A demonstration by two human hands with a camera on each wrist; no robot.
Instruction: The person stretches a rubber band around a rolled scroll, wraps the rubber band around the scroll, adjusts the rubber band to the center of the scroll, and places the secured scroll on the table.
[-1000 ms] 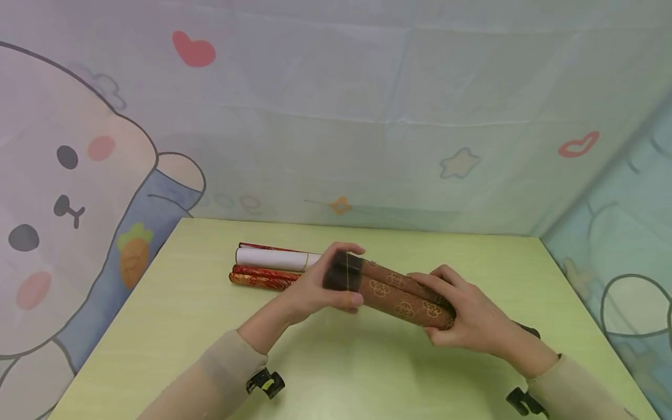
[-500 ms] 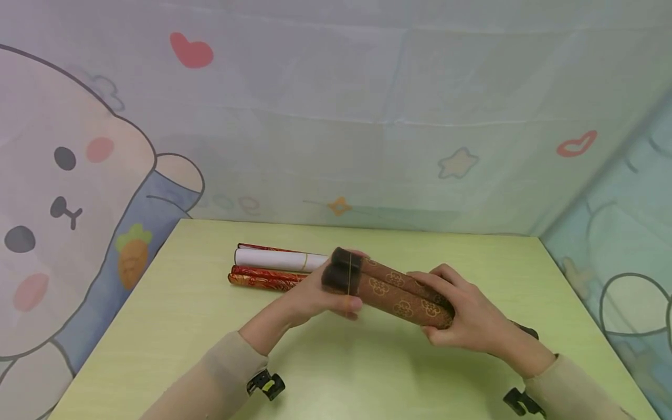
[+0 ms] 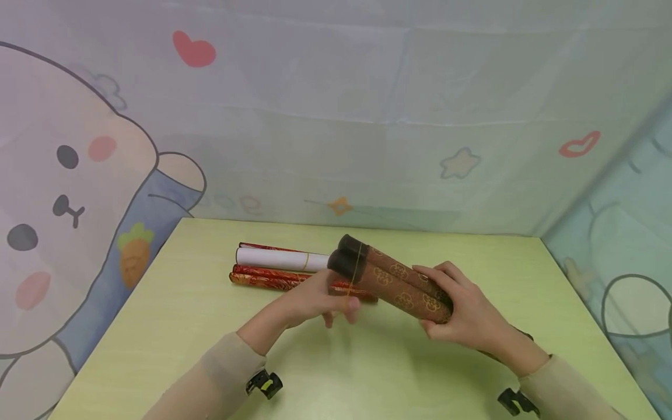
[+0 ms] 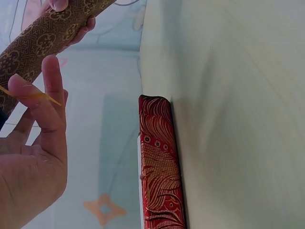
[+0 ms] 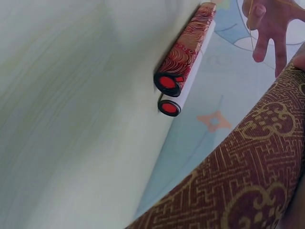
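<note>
My right hand (image 3: pixel 467 309) grips a pair of brown scrolls (image 3: pixel 401 286) with gold flower patterns, side by side and tilted above the table. Their dark ends (image 3: pixel 346 256) point up to the left. A thin yellow rubber band (image 3: pixel 359 259) stretches from those ends down to my left hand (image 3: pixel 312 297), whose fingers are hooked in it. In the left wrist view the rubber band (image 4: pixel 35 95) crosses a bent finger of the left hand (image 4: pixel 33 167). Other left fingers are spread, as the right wrist view shows. The far ends of the scrolls are partly hidden behind the right hand.
Red scrolls with gold patterns (image 3: pixel 268 279) and a white scroll (image 3: pixel 278 259), banded in yellow, lie together on the pale green table (image 3: pixel 199 326) behind the left hand. A printed cloth (image 3: pixel 336 116) hangs along the table's back edge.
The left hand has come down off the dark scroll ends, drawing the rubber band out with it. These ends have tipped slightly upward, while the right hand keeps its grip.
</note>
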